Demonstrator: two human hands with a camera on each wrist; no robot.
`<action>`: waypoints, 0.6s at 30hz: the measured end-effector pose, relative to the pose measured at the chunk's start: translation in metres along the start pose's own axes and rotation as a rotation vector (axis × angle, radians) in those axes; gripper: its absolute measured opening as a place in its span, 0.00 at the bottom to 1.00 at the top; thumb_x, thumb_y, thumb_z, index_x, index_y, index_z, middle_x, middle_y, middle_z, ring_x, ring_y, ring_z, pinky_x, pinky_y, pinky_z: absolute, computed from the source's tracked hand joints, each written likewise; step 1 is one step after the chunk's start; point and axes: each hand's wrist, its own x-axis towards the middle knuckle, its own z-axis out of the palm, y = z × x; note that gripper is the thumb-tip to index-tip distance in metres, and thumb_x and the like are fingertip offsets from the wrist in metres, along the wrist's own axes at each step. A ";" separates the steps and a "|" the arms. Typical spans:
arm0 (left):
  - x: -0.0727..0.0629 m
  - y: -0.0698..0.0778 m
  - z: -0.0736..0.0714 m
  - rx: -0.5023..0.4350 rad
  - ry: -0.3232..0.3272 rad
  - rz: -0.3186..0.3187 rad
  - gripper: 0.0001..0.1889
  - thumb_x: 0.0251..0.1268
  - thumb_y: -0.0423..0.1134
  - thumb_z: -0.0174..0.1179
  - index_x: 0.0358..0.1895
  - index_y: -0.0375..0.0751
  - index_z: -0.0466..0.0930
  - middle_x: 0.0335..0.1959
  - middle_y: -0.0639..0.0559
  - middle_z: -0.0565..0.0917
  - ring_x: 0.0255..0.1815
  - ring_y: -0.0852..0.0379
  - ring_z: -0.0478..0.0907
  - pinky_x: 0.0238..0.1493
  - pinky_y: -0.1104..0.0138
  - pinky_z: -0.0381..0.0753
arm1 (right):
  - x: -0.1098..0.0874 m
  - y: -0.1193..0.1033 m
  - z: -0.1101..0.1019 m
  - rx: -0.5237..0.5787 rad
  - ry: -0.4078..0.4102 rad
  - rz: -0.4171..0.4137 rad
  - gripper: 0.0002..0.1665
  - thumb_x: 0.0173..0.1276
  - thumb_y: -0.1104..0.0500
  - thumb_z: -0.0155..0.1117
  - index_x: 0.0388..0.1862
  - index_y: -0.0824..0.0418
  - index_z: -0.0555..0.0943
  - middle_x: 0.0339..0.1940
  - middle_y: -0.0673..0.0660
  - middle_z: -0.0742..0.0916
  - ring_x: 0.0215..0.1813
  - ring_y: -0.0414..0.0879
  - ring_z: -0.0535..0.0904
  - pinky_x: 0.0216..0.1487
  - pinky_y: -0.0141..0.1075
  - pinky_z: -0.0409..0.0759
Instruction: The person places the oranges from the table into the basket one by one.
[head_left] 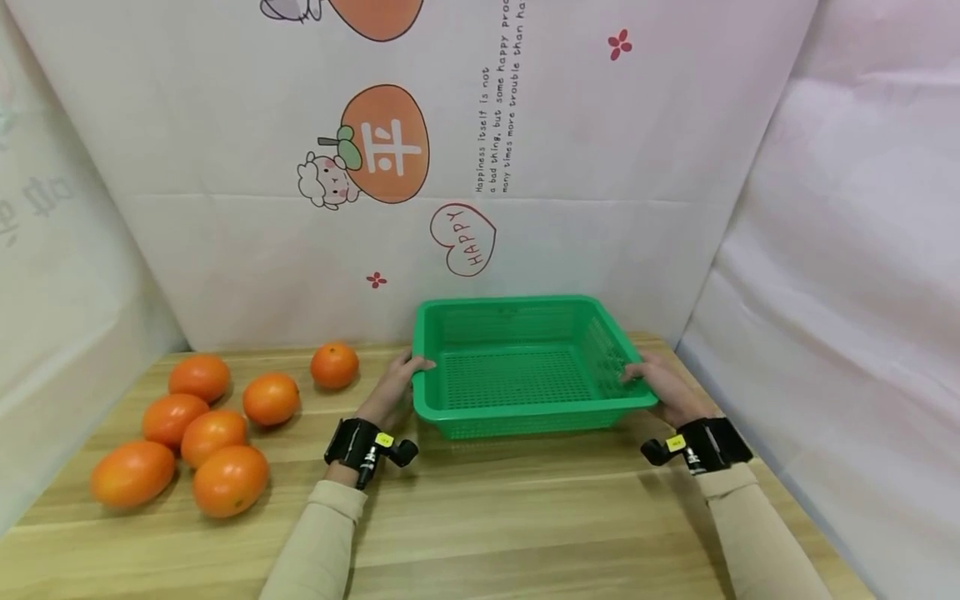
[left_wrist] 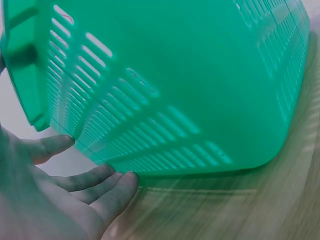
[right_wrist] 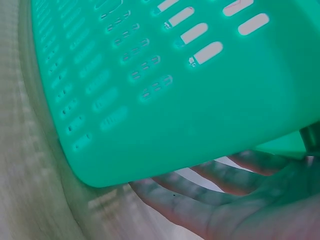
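Observation:
A green plastic basket (head_left: 517, 414) with slotted sides and a mesh bottom is at the back middle of the table, with nothing inside. My left hand (head_left: 393, 386) holds its left end, thumb over the rim. At the right end my right hand (head_left: 669, 387) grips the basket the same way. In the left wrist view, the left fingers (left_wrist: 112, 197) reach to the lower edge of the slotted wall. The right fingers (right_wrist: 175, 200) lie along the basket's lower edge in the right wrist view. Whether the basket's bottom touches the table cannot be told.
Several smooth orange fruits (head_left: 213, 437) lie grouped on the left of the wooden table (head_left: 525, 525). A single orange fruit (head_left: 334, 366) sits nearer the basket. A printed white cloth (head_left: 570, 208) hangs behind, and white cloth walls (head_left: 840, 333) flank both sides.

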 end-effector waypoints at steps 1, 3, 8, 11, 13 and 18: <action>0.000 -0.001 -0.002 0.001 0.001 -0.002 0.39 0.74 0.40 0.50 0.85 0.40 0.49 0.80 0.29 0.62 0.77 0.34 0.67 0.70 0.54 0.79 | 0.001 0.000 0.001 0.002 0.004 -0.001 0.45 0.71 0.67 0.51 0.86 0.67 0.51 0.62 0.62 0.76 0.53 0.45 0.80 0.50 0.35 0.86; 0.000 -0.001 -0.004 -0.001 0.002 -0.005 0.39 0.74 0.40 0.51 0.85 0.40 0.49 0.80 0.29 0.63 0.76 0.36 0.67 0.69 0.56 0.79 | 0.002 0.001 0.003 -0.001 0.008 -0.007 0.45 0.70 0.67 0.51 0.86 0.67 0.52 0.60 0.60 0.77 0.53 0.45 0.81 0.50 0.35 0.86; 0.004 0.002 -0.004 0.011 0.003 -0.006 0.40 0.74 0.40 0.51 0.85 0.41 0.48 0.79 0.29 0.63 0.76 0.36 0.69 0.67 0.58 0.81 | 0.003 -0.003 -0.001 -0.007 0.019 -0.024 0.43 0.72 0.67 0.50 0.84 0.69 0.54 0.57 0.59 0.79 0.50 0.43 0.82 0.49 0.34 0.86; 0.002 0.005 -0.003 0.015 0.003 -0.006 0.40 0.73 0.40 0.51 0.85 0.41 0.47 0.79 0.29 0.64 0.76 0.35 0.69 0.65 0.57 0.83 | 0.002 -0.006 0.000 -0.006 0.029 -0.032 0.41 0.74 0.65 0.51 0.84 0.70 0.54 0.59 0.60 0.79 0.50 0.42 0.83 0.49 0.34 0.86; 0.000 0.007 -0.004 0.030 0.005 -0.007 0.39 0.73 0.40 0.50 0.85 0.40 0.48 0.79 0.28 0.64 0.75 0.35 0.70 0.63 0.58 0.84 | 0.002 -0.007 0.003 -0.005 0.029 -0.034 0.42 0.75 0.63 0.51 0.84 0.70 0.53 0.63 0.63 0.77 0.51 0.42 0.83 0.49 0.34 0.87; -0.010 0.007 -0.012 0.093 -0.010 -0.025 0.40 0.75 0.42 0.49 0.86 0.42 0.44 0.78 0.28 0.64 0.71 0.40 0.74 0.59 0.61 0.85 | 0.004 -0.004 0.011 0.003 0.006 -0.008 0.43 0.76 0.63 0.49 0.86 0.68 0.50 0.74 0.73 0.70 0.55 0.46 0.83 0.52 0.35 0.87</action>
